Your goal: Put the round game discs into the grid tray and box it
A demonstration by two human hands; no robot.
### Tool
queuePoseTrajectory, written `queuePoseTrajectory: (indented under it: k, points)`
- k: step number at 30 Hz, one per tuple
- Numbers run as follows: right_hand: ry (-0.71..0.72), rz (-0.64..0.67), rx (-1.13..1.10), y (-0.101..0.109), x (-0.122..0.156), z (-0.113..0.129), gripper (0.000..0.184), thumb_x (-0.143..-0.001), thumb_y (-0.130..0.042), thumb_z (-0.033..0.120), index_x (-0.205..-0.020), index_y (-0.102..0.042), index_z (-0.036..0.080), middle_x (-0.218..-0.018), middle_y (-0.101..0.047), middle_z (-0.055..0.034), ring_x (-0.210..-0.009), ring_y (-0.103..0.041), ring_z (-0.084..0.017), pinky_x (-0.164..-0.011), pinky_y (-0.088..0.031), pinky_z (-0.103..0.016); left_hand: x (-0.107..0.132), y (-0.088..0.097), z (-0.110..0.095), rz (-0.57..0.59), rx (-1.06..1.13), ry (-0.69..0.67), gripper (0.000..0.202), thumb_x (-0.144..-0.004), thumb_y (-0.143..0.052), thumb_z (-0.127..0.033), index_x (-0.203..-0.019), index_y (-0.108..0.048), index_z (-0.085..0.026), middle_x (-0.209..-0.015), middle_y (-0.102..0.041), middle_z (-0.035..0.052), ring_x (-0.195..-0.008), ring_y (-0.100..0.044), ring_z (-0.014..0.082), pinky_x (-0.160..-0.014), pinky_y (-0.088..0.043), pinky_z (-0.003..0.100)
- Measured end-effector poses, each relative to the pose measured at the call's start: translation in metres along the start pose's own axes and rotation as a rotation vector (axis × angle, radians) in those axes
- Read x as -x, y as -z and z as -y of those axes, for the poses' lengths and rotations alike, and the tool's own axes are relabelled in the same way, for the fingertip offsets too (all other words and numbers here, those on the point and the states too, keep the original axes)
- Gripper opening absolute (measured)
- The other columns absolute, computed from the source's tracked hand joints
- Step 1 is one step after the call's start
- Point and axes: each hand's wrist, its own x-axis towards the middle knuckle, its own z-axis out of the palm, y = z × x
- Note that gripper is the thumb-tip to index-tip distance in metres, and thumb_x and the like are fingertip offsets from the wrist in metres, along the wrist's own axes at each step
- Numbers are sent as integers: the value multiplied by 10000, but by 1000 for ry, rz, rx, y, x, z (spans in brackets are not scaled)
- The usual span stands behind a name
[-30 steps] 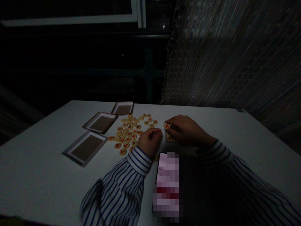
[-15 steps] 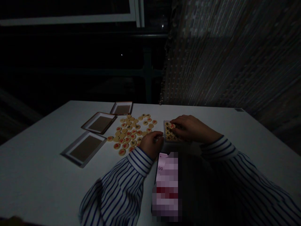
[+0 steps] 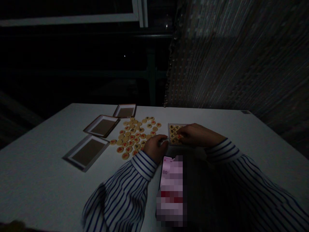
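As right hand bends over discs in box, grip cannot be told | left hand just beside box, thumb-finger gap narrow, perhaps to steady it | loose discs on desk

The right hand's fingers have come nearer the person, down from the far edge of the box. A red-marked piece now shows under their tips; 1 s ago 1 was pinched at the far-left corner. Just beyond them, a black-marked piece shows where red lay 0.5 s ago. The left hand's fingers sit closer to the box, uncovering 1 loose piece just beyond.
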Motion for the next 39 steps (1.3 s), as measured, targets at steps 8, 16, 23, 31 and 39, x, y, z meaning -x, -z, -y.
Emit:
queuePoseTrajectory:
  k: [8,16,23,31,39]
  points:
    - [43,-2,19,-5,0,-3,223,-788,-450,285,-838,-645,189,-827,-664,-51,-682,-578,-153,-584,-362,-253,-1,0,0,5,-11,4,207,-730,-557,-215,-904,-666,-182,-841,-686,60,-782,-621,177,-763,-488,317]
    - [39,28,24,-4,0,1,212,-774,-450,269,-799,-646,191,-817,-668,-49,-682,-586,-152,-587,-370,-246,-1,-3,6,-8,57,17,203,-717,-570,-231,-891,-671,-202,-820,-686,48,-779,-615,178,-769,-482,318]
    - [13,49,24,-2,1,1,197,-759,-466,274,-778,-646,194,-808,-666,-49,-686,-589,-156,-596,-370,-249,0,1,0,-24,74,34,186,-701,-585,-225,-859,-681,-204,-806,-688,47,-791,-611,185,-788,-471,322]
    - [45,28,24,-3,1,-1,208,-759,-475,290,-821,-654,203,-835,-663,-46,-692,-586,-160,-605,-379,-258,0,1,1,-8,76,47,195,-703,-580,-230,-873,-672,-207,-831,-682,49,-798,-608,185,-790,-469,327]
    - [52,63,1,0,1,1,184,-726,-496,229,-791,-667,205,-815,-665,-44,-693,-585,-160,-608,-382,-263,-1,1,2,-10,62,20,188,-707,-581,-226,-867,-676,-198,-788,-678,47,-767,-609,180,-758,-478,315]
